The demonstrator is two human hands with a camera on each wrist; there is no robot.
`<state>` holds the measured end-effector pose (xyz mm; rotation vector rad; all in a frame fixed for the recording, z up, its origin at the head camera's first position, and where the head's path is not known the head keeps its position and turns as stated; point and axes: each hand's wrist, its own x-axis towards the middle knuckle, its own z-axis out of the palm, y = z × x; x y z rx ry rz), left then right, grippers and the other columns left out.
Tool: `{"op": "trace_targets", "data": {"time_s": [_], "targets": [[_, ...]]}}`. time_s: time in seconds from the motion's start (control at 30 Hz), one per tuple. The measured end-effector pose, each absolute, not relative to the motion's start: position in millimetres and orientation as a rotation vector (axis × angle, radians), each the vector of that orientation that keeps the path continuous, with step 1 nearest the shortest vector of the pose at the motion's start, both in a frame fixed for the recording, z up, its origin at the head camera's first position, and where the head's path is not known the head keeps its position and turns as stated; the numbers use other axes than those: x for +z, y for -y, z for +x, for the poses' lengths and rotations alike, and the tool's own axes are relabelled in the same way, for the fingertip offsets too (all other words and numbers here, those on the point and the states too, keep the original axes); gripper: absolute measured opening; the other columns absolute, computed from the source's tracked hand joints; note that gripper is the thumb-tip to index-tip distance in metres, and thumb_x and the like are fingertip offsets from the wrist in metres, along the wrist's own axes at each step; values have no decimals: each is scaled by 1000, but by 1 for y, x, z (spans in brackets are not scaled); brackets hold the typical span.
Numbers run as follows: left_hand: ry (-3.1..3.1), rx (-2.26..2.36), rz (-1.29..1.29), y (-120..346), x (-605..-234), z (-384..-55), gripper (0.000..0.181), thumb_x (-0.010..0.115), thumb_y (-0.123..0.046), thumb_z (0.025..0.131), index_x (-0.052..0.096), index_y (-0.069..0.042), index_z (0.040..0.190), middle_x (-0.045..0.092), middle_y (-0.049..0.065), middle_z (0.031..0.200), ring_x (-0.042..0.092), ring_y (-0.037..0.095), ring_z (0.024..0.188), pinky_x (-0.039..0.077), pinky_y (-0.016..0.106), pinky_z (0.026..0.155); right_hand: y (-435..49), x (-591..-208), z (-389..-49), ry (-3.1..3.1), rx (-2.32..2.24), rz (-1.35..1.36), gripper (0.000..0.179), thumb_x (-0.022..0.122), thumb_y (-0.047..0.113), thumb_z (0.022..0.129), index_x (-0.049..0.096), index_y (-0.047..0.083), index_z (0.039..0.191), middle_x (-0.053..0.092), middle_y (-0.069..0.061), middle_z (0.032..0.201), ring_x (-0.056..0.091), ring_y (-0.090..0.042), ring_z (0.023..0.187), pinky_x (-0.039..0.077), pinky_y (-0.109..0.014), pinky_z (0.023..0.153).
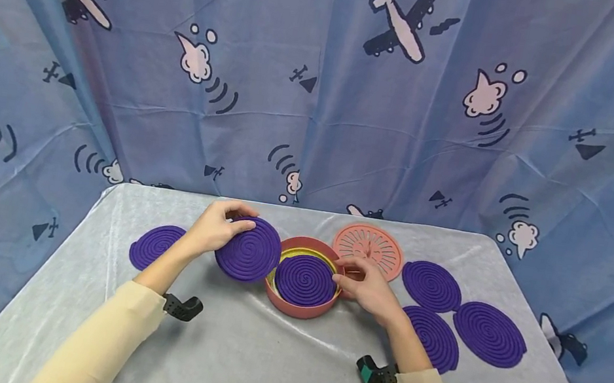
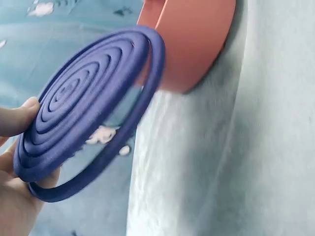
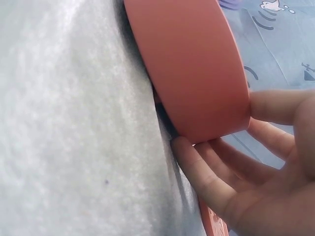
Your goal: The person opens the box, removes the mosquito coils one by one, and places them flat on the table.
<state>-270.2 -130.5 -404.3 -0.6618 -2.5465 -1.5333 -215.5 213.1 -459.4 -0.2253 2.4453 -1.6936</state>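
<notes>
A purple mosquito coil (image 1: 248, 249) is pinched at its left edge by my left hand (image 1: 217, 226), between thumb and fingers. It is raised at the left side of a round coral-red mosquito coil box (image 1: 298, 310). In the left wrist view the outer turn of the coil (image 2: 74, 93) hangs apart from the inner turns. Another purple coil (image 1: 305, 281) lies inside the box, with a yellow ring (image 1: 305, 244) showing behind it. My right hand (image 1: 367, 285) holds the box's right side, thumb at the rim and fingers against the outer wall (image 3: 197, 73).
A coral slotted lid (image 1: 369, 244) lies behind the box to the right. Several purple coils (image 1: 432, 286) lie on the right of the white-covered table (image 1: 256, 369). Another coil (image 1: 156, 245) lies at the left, partly behind my left forearm. A patterned blue curtain (image 1: 322, 88) hangs behind.
</notes>
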Motion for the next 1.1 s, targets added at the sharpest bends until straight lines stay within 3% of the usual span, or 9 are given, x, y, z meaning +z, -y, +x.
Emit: {"op": "trace_targets", "data": {"time_s": [0.4,0.83,1.1], "targets": [[2547,-1512,-410,169,-430,-281,24,71,-5,95,71,4,117,72,19,113,66,33,104,50,43,91,-213,-460,-215,-2415,-1717,-225,41,71,13,96,61,-3,132,61,-23,127,63,-25,105,59,-36,82],[2633,-1449,-175,185,-463,-298,22,71,-3,93,72,6,113,71,18,103,63,27,91,47,31,80,-211,-460,-215,-2443,-1719,-249,39,72,12,96,62,-1,131,63,-21,122,63,-25,103,60,-38,81],[2741,-1298,-177,182,-475,-305,24,71,-6,93,71,7,114,70,24,109,64,38,103,49,48,92,-212,-460,-214,-2416,-1740,-229,41,70,10,97,59,-4,133,63,-22,120,63,-25,103,59,-45,84]]}}
